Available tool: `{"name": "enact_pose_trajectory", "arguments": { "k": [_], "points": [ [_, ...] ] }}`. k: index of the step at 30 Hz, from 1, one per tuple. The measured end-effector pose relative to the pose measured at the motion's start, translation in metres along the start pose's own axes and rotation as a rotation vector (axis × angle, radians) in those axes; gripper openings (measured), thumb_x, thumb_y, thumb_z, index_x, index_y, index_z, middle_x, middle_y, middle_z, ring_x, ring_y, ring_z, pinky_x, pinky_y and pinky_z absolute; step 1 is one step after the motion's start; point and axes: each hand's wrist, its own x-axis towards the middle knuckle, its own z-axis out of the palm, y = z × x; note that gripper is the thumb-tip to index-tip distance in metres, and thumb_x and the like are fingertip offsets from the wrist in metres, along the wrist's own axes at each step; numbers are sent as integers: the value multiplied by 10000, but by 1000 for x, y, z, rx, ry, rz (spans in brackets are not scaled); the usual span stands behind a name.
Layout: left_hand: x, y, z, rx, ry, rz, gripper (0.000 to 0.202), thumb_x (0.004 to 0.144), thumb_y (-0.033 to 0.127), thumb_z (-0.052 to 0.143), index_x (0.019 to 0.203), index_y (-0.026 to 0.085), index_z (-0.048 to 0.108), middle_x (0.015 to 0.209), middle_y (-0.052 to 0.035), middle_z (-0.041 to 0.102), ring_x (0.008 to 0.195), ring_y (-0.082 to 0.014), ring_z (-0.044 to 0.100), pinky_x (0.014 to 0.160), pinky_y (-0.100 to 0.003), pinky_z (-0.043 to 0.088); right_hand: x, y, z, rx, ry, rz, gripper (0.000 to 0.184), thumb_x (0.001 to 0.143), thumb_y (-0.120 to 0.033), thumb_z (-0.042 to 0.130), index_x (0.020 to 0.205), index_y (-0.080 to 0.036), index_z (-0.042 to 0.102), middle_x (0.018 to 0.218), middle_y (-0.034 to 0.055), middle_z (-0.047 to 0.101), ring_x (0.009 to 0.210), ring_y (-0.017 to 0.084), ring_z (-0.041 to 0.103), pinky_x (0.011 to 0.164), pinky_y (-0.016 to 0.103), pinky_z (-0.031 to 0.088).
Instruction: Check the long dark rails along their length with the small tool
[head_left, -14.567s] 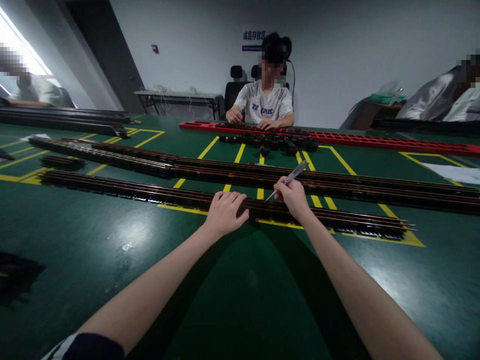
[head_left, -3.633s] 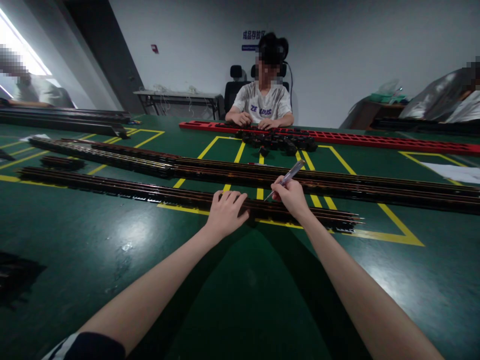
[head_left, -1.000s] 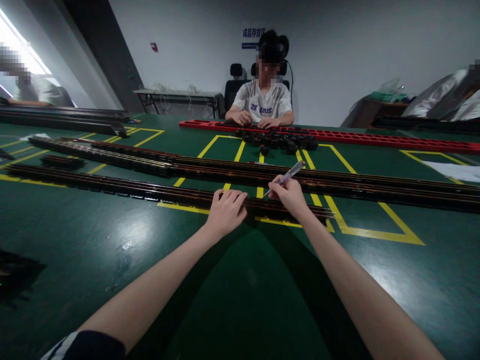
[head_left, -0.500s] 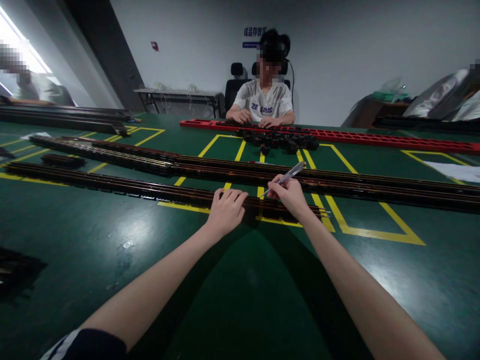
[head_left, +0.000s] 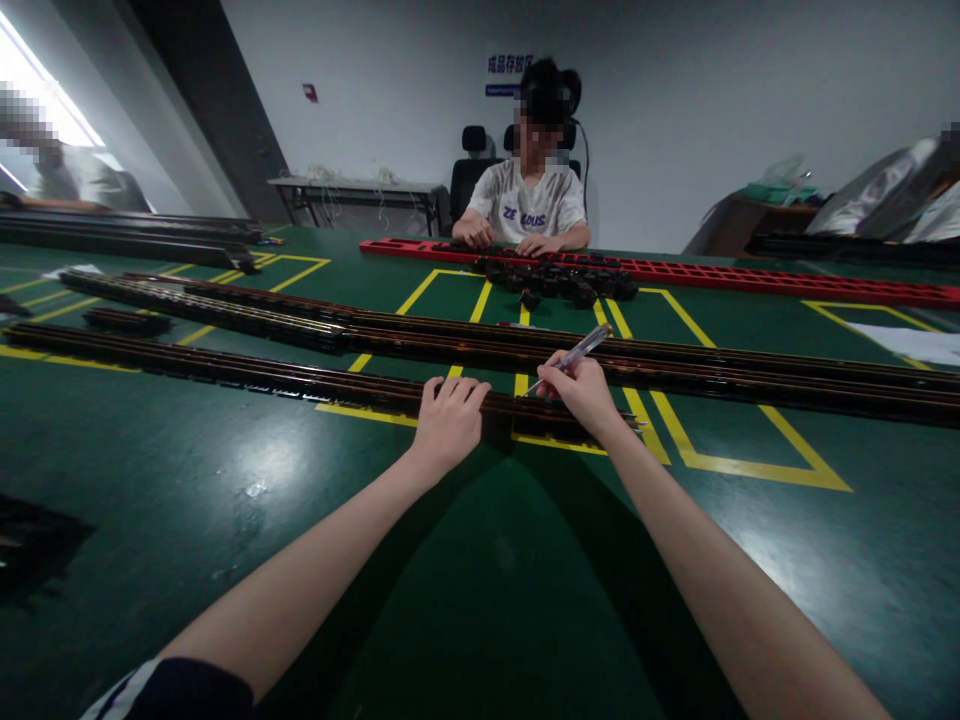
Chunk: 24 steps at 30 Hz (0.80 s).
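A bundle of long, dark metal strips (head_left: 247,378) lies across the green table in front of me. My left hand (head_left: 448,420) is closed over the bundle, fingers curled across its top and far side. In my right hand (head_left: 577,390) is a slim screwdriver (head_left: 585,346) with a clear, purplish handle, pinched between thumb and fingers. Its thin shaft slants down to the left, and the tip is at the strips between my hands. Whether the tip touches a strip is too small to tell. The strips' right ends stick out past my right wrist.
Behind lies a second long row of dark strips (head_left: 720,372). Farther back are a pile of black parts (head_left: 559,278) and a red slotted rail (head_left: 750,275), where a co-worker (head_left: 525,205) sits with both hands. Yellow tape (head_left: 765,467) marks the table (head_left: 300,560). Dark pieces (head_left: 37,540) lie at left.
The near bundle of strips has slid slightly left, with my left hand shifting the same way. My right hand and the screwdriver stay almost in place. The co-worker's hand moved slightly.
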Motion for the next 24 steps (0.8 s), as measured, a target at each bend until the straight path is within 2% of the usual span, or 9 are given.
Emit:
{"name": "enact_pose_trajectory", "arguments": {
  "k": [15,24],
  "points": [
    [2,-4,0,-64,-16,51,426,812,46,370,1140,176,609,1141,-88,660,1104,-242,566,987,-451,373,2,7,-3,42,15,7,157,664,-328,582,594,-192,546,486,-3,588,471,137,554,518,261,450],
    [3,-4,-2,-84,-45,40,418,841,65,340,1149,159,608,1151,-97,658,1108,-239,568,994,-456,380,4,8,-9,81,-72,20,169,666,-327,605,600,-191,529,481,-5,592,439,122,540,500,255,471]
  ]
}}
